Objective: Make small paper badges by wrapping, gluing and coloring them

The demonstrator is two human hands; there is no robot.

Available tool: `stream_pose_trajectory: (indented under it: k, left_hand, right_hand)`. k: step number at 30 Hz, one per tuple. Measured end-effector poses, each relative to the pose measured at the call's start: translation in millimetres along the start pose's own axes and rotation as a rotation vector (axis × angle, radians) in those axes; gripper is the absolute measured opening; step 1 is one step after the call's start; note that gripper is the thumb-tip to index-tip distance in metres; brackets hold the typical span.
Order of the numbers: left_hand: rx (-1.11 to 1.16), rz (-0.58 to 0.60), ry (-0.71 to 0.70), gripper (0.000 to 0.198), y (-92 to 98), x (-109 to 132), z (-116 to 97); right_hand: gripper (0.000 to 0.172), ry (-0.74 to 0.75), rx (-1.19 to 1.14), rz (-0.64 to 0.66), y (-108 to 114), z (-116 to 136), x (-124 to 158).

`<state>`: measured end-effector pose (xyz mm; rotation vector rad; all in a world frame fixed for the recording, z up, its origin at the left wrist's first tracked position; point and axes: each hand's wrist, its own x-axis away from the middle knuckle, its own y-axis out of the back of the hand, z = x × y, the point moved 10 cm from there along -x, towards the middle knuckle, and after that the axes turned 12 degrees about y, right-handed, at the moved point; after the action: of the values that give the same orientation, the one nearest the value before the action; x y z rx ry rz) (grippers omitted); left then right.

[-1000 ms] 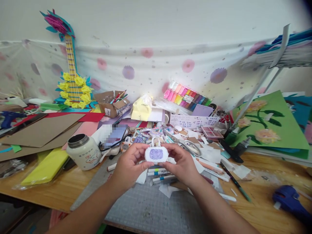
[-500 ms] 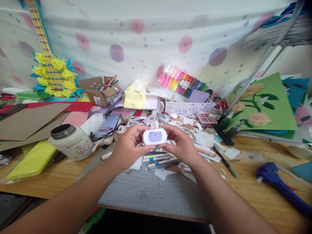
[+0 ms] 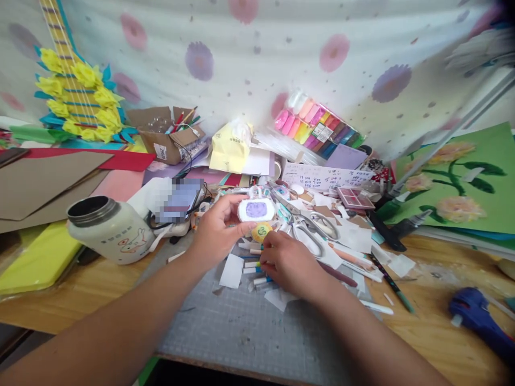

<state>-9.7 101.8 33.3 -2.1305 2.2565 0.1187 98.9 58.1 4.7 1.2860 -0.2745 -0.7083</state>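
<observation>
My left hand is closed on a small white rounded piece with a fuzzy-looking surface and a purple rectangle on its front, held above the clutter. Just below it shows a yellow disc with a green mark. My right hand is low over several markers, its fingers curled together close to the disc's lower edge. What those fingers hold, if anything, is hidden. Right of the disc, metal scissors lie among paper scraps.
A wide-mouthed bottle without a lid stands at left, by a phone. A blue glue gun lies at right. Coloured clay in a clear pack leans behind. A grey cutting mat covers the front.
My right hand has let go of the white piece and moved down to the markers. My left hand keeps hold of it, slightly higher. The yellow disc and scissors now show. The view has shifted.
</observation>
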Motion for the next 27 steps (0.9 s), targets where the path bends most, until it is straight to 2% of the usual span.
stream_pose_trajectory:
  k: [6,9,13,16,19,23,27]
  left_hand:
    - [0.003,0.016,0.062,0.040,-1.7,5,7]
    - [0.027,-0.003,0.056,0.040,-1.1,7,6]
    - [0.210,0.019,0.111,0.035,-3.3,13,7]
    - [0.406,0.114,0.238,0.036,-13.8,18,14]
    - [0.523,0.221,0.355,0.034,-26.1,23,19]
    - [0.462,0.339,0.390,0.031,-39.0,28,20]
    - [0.441,0.330,0.371,0.036,-42.7,32,21]
  right_hand:
    - [0.015,-0.011,0.061,-0.037,-10,-3,-8]
    - [0.014,-0.006,0.043,-0.077,-5,-2,-7]
    - [0.014,0.029,-0.292,-0.244,17,2,2]
    - [0.009,-0.010,-0.443,-0.308,20,-2,8]
    - [0.011,-0.030,-0.393,-0.344,20,-2,9]
    - [0.019,0.045,-0.313,-0.398,29,9,5]
    - [0.027,0.014,-0.123,-0.462,40,13,9]
